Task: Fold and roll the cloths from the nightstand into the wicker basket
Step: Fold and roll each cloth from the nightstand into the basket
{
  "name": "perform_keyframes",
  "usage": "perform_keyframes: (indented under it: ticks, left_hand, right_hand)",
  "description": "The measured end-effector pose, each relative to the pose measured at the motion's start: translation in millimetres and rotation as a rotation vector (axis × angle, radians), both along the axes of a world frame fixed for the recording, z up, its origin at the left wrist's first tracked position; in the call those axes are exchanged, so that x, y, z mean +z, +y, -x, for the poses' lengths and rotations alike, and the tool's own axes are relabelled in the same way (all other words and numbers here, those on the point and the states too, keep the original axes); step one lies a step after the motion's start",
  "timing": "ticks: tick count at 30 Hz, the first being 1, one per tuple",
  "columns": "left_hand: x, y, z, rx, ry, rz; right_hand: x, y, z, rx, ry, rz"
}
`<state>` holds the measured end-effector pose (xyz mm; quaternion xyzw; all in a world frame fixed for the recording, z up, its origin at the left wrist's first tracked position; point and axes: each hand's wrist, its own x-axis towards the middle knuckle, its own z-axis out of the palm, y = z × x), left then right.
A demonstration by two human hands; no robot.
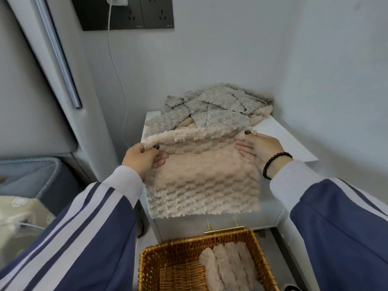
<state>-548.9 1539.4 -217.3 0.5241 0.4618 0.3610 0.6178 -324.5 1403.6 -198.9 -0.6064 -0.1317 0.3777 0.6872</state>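
- The left hand (pixel 142 158) pinches the far-left corner of a fluffy beige square cloth (pixel 201 181), thumb on top and fingers underneath; the right hand (pixel 259 150) grips the far-right corner the same way; the two hands are well apart, one at each side of the cloth
- The beige cloth lies spread over the near part of the white nightstand top (pixel 283 135), its near edge hanging over the front; its far edge is lifted and curled towards the near side
- A loose heap of fluffy grey cloths (pixel 212 106) sits at the far end of the nightstand, against the wall, with more beige fabric showing beneath it
- The woven wicker basket (pixel 182 248) stands on the floor, near and below the nightstand; four rolled beige cloths (pixel 228 263) lie side by side in its right half
- A black bead bracelet (pixel 273 162) circles the right wrist
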Motion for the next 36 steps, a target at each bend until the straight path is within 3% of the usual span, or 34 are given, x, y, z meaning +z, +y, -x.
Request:
perform_keyframes:
  ticks: [7, 13, 21, 27, 32, 36]
  left_hand:
    - [-11, 31, -14, 0.016, -0.133, -0.016]
    - [-16, 59, -35, -0.033, -0.113, -0.198]
    - [-9, 70, -40, -0.041, -0.267, -0.164]
    - [11, 68, -20, -0.095, -0.233, -0.104]
    - [26, 54, -3, -0.1, -0.205, -0.063]
    - [36, 37, 4, -0.161, -0.078, -0.053]
  right_hand:
    - [-12, 43, -15, -0.04, -0.199, 0.031]
    - [-28, 68, -42, 0.003, -0.445, 0.116]
    - [-21, 83, -58, 0.054, -0.274, -0.109]
    - [6, 50, -65, 0.062, -0.109, -0.087]
    - [19, 19, -61, 0.123, -0.199, 0.002]
    - [30, -4, -50, 0.229, -0.279, 0.096]
